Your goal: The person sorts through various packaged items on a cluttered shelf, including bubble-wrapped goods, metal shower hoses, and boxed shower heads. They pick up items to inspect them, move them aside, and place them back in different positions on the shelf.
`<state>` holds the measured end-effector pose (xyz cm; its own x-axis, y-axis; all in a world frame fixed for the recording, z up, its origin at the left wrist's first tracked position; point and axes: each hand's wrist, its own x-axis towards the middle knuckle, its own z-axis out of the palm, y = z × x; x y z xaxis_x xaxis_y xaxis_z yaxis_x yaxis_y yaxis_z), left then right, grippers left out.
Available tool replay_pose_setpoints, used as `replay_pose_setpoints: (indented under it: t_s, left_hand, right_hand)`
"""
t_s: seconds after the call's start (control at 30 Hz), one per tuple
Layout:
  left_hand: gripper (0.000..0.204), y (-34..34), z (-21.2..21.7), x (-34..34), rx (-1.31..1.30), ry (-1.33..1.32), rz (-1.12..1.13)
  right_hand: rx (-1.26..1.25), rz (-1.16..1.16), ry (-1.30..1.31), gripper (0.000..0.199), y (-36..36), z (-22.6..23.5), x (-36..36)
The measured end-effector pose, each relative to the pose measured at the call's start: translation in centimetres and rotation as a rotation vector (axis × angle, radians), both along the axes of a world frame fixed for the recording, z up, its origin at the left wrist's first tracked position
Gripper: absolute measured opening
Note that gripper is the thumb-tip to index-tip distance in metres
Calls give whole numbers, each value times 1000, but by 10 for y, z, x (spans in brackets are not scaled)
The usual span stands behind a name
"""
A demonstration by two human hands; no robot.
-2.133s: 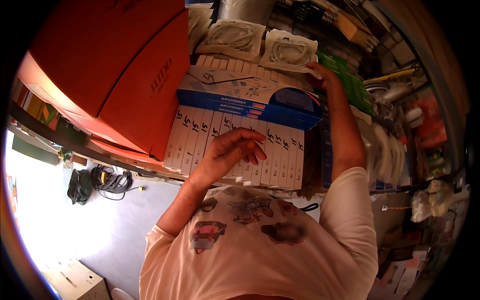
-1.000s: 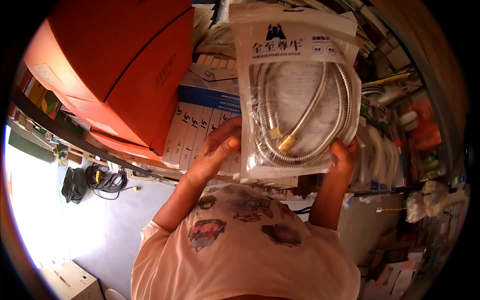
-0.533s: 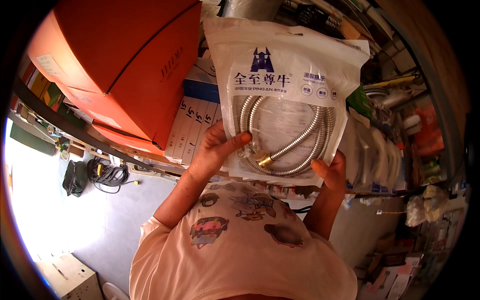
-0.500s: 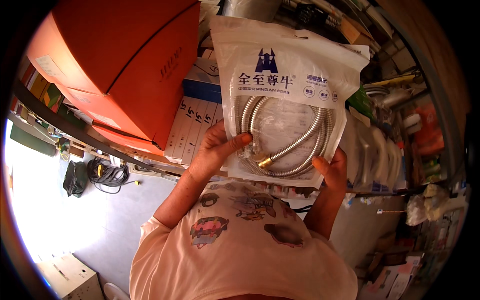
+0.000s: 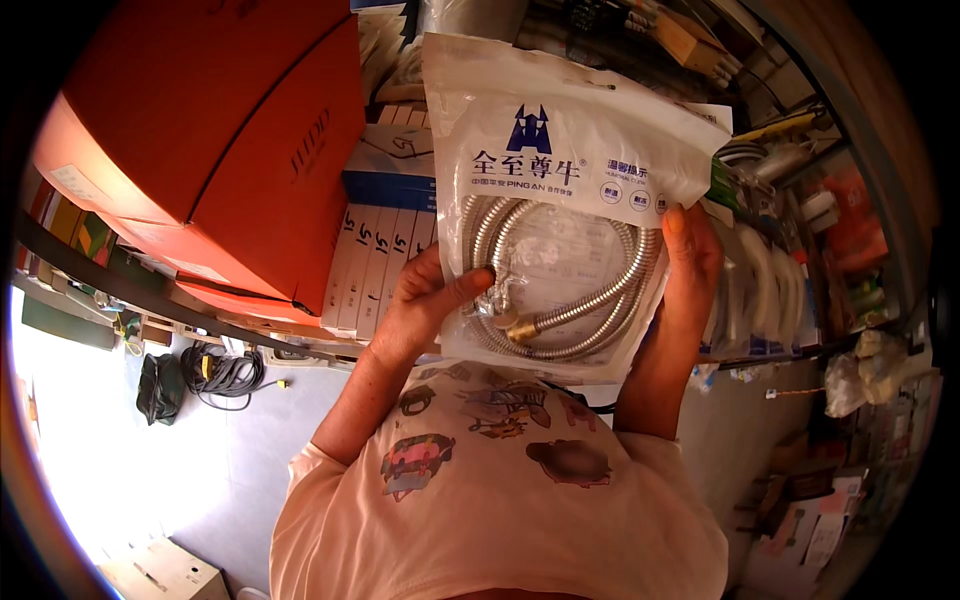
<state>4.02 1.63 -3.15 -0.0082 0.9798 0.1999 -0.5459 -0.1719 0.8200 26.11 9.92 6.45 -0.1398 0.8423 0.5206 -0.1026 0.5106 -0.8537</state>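
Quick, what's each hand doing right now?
Left hand: closed on the left side of a bag holding a coiled metal hose.
Right hand: closed on the bag's right side.

Big orange box (image 5: 240, 160) is sitting beside some slim white boxes (image 5: 366, 268), and a coiled black cable (image 5: 232, 374) is lying by a dark bag (image 5: 160, 390) on the floor (image 5: 262, 450).

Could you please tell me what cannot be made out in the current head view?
All in the head view:
Left hand, finger ends except the thumb: hidden behind the plastic bag.
The bag's back: turned away from the camera.
White boxes, right-hand part: covered by the bag.
Orange box, far end: cut off by the upper edge.
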Motion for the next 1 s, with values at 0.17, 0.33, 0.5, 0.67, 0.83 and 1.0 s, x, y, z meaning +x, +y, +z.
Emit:
replay_pose_setpoints:
  t_s: [0.17, 0.33, 0.5, 0.67, 0.83, 1.0]
  left_hand:
    - [30, 0, 0, 0, -13, 15, -13]
    - [29, -1, 4, 3, -25, 107, 24]
    - [30, -2, 5, 1, -32, 147, 30]
    - [29, -3, 7, 1, -63, 108, -5]
    - [29, -3, 1, 1, -68, 139, -38]
    - [30, -4, 8, 3, -53, 171, -63]
  right_hand:
    - [14, -99, 61, 28, -2, 3, -6]
    - [101, -197, 41, 24, -8, -1, -11]
    - [70, -110, 48, 27, -7, 4, -10]
    - [38, -102, 143, 31, -1, 17, -14]
    - [58, -137, 170, 27, 11, 21, 5]
    - [87, -195, 240, 26, 10, 29, 0]
